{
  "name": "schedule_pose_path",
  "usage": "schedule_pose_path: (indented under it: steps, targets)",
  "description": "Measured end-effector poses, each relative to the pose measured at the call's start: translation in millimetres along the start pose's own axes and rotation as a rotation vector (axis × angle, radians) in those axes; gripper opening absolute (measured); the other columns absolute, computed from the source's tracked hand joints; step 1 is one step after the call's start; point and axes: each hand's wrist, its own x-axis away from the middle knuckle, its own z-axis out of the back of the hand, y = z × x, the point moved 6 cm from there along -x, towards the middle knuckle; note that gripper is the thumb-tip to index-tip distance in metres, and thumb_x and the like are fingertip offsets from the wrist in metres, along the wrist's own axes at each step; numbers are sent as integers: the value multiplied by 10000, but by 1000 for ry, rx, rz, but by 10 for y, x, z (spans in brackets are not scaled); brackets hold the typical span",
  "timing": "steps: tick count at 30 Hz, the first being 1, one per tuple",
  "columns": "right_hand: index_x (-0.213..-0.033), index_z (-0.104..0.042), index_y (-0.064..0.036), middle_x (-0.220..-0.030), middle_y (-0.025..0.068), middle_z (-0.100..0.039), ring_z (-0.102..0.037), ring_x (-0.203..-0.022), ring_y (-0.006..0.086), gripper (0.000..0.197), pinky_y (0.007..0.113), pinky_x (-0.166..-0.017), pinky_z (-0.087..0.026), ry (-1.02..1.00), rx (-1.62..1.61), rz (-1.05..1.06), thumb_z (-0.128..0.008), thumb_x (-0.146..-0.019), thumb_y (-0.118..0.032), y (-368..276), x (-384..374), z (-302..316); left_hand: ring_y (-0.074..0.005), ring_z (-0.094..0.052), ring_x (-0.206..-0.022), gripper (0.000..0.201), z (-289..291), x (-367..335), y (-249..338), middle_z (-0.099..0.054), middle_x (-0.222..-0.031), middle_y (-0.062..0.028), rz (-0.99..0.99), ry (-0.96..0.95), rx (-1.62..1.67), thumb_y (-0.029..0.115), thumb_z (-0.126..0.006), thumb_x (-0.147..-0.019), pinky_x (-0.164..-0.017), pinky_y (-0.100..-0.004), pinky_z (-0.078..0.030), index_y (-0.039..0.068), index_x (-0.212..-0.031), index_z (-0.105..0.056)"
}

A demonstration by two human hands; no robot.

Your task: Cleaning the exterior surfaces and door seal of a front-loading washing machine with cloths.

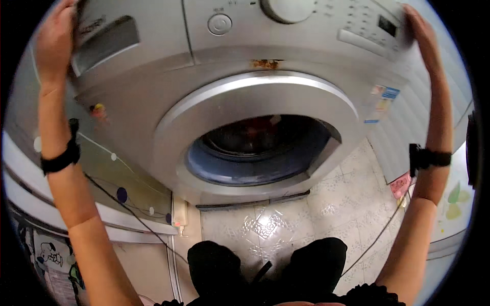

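Front-loading washing machine [153, 97] is filling the upper half of the view, from 10 to 2 o'clock: grey-silver plastic shell, smooth and slightly glossy, a small rust patch [265, 64] above the door. Round door [255, 127] is sitting at centre with a wide silver ring and dark glass; reddish laundry is showing dimly inside. Control panel is carrying a round white dial [288, 9], a round button [220, 24] and a recessed detergent drawer [104, 43] at 10 o'clock.

Left hand [53, 38] is reaching up at 10 o'clock, grip wrapping the machine's top left corner, fingers curling over the edge, forearm running straight up from 7 o'clock with a black wristband [62, 158].

Right hand [423, 38] is pressing flat on the top right corner at 2 o'clock, fingers extended and together, not closing round anything; black band [429, 158] on that wrist too.

Glossy patterned floor tiles [286, 219] are lying at 6 o'clock, a thin black cable [380, 232] crossing them. Black-clad knees [265, 270] are showing at the bottom.
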Motion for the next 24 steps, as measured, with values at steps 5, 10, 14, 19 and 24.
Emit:
schedule_pose_path:
  steps: [5,10,14,19,24]
  targets:
    - [-1242,-579,-64,-1185,150,-629,-607,-1070,314,455,388,-957,-436,278,353,208,-393,-997,-399,-678,77,-409,-290,-615,-1054,291,-117,161,171,-656,-1120,-126,51,87,41,199,-440,-962,-918,-397,-460,98,-1158,-629]
    - [-1412,-416,-58,-1440,195,-403,-349,-1345,355,520,452,-1117,-256,490,321,181,-323,-1004,-368,-1150,562,-727,-297,-423,-1317,394,7,307,1205,-520,-1361,-115,-80,222,68,111,-453,-925,-1142,-424,-259,58,-1307,-536]
    - [-1453,-356,-103,-1478,177,-349,-325,-1361,357,537,467,-1142,-218,513,328,178,-330,-994,-381,-1417,643,-878,-277,-401,-1348,441,-188,208,2085,-495,-1401,-106,-369,206,195,331,-415,-995,-1117,-457,-281,76,-1339,-524]
    - [-1491,-291,-154,-1513,122,-315,-327,-1370,349,553,474,-1158,-217,482,423,194,-368,-983,-356,-1505,595,-945,-203,-268,-1432,512,-207,-61,2724,-398,-1498,-38,-411,-117,326,368,-484,-943,-1185,-422,-122,125,-1394,-478]
    - [-1500,-281,-144,-1522,108,-312,-329,-1381,317,566,468,-1164,-211,429,447,266,-384,-984,-352,-1452,678,-847,-133,-235,-1440,558,-164,244,2108,-345,-1529,2,-522,-125,139,417,-484,-941,-1167,-442,-138,236,-1460,-393]
